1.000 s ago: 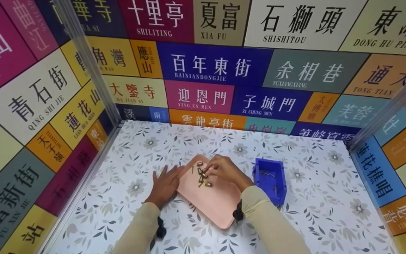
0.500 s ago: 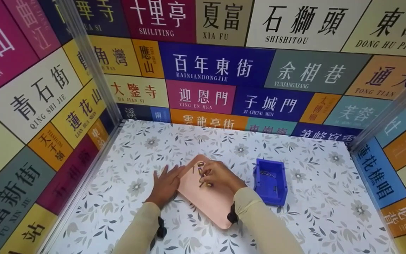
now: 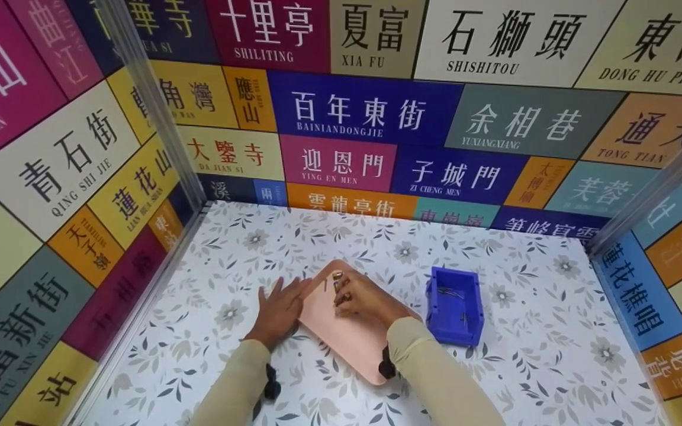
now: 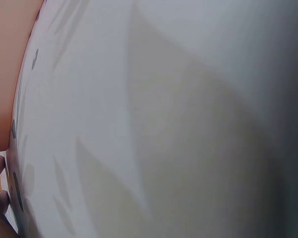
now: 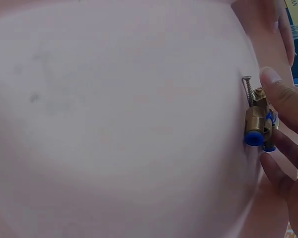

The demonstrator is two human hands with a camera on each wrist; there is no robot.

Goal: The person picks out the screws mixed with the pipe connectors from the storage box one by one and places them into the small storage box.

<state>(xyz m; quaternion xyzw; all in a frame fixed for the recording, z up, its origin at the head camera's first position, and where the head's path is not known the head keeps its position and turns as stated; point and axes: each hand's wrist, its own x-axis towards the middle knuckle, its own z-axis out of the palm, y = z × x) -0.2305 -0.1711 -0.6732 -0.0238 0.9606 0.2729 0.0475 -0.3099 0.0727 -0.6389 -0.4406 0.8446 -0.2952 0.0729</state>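
A shallow pink tray (image 3: 347, 340) lies at a slant on the table. Its left edge is touched by my left hand (image 3: 279, 310), fingers spread. Over the tray's upper part, my right hand (image 3: 364, 299) curls its thumb and fingers round a small cluster of brass fittings (image 5: 255, 124) with blue collars. A screw (image 5: 248, 89) stands beside the cluster in the right wrist view. One brass fitting (image 3: 337, 276) shows at the fingertips, and a loose screw (image 3: 325, 285) lies left of it. The fingers hide part of the cluster.
Right of the tray is a blue plastic bin (image 3: 454, 337) with a few small metal pieces inside. A flower-patterned cloth (image 3: 211, 367) covers the table. Walls with coloured sign panels (image 3: 364, 106) stand behind and on both sides.
My right hand has shifted slightly left and down over the tray, and its fingers have closed in round the fittings, covering more of them. My left hand stays in place.
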